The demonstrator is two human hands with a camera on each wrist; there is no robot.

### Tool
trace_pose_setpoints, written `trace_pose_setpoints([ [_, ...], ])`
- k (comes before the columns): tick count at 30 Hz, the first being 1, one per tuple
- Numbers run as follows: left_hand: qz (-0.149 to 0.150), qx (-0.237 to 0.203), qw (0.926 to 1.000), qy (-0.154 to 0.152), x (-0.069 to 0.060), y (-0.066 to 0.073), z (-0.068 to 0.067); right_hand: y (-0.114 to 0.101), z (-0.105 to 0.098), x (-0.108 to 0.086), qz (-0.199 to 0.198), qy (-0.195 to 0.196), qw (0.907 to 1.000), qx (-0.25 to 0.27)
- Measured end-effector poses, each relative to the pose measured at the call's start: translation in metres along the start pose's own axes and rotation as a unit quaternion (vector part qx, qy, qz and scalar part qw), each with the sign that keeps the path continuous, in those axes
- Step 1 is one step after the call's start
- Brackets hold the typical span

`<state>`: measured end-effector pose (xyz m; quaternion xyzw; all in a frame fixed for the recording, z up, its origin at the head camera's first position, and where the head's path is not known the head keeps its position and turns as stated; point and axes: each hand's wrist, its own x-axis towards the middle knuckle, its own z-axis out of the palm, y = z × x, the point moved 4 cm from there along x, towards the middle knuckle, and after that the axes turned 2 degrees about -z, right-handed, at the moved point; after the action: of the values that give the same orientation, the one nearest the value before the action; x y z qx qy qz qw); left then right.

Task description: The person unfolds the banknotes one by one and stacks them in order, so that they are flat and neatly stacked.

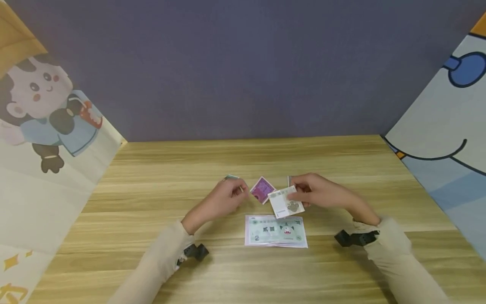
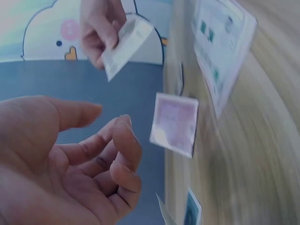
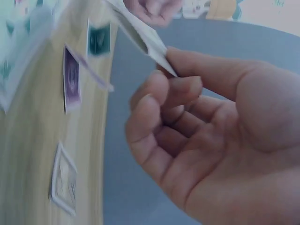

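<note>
My right hand [image 1: 320,190] pinches a small folded pale banknote [image 1: 280,205] between thumb and fingers, raised above the table. In the right wrist view, the folded note [image 3: 140,35] slants edge-on from the fingertips. My left hand [image 1: 225,199] hovers to its left, fingers loosely bent; the left wrist view shows nothing between its thumb and fingers. Between the hands lies a folded purple banknote [image 1: 262,189]. Beyond the left hand, a folded green banknote [image 3: 99,40] is mostly hidden in the head view. Another folded greyish banknote [image 3: 64,183] lies behind the right hand.
A flat stack of banknotes [image 1: 276,231], a green one marked 2 on top, lies nearer the front of the wooden table [image 1: 159,177]. A dark blue panel [image 1: 243,84] rises at the back. Cartoon-printed panels [image 1: 57,122] flank both sides.
</note>
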<state>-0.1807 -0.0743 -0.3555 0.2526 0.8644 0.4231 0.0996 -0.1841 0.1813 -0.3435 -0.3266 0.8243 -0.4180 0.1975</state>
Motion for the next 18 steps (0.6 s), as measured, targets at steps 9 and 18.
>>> trace_pose_setpoints([
  [9,0.049,-0.034,0.9982,0.013,-0.007,0.027,0.012,-0.02,0.016,0.004,-0.007,0.018,0.9941,0.107],
  [18,0.122,-0.114,0.9846,0.053,-0.018,0.049,-0.001,-0.04,0.016,-0.003,-0.093,-0.025,0.9757,0.197],
])
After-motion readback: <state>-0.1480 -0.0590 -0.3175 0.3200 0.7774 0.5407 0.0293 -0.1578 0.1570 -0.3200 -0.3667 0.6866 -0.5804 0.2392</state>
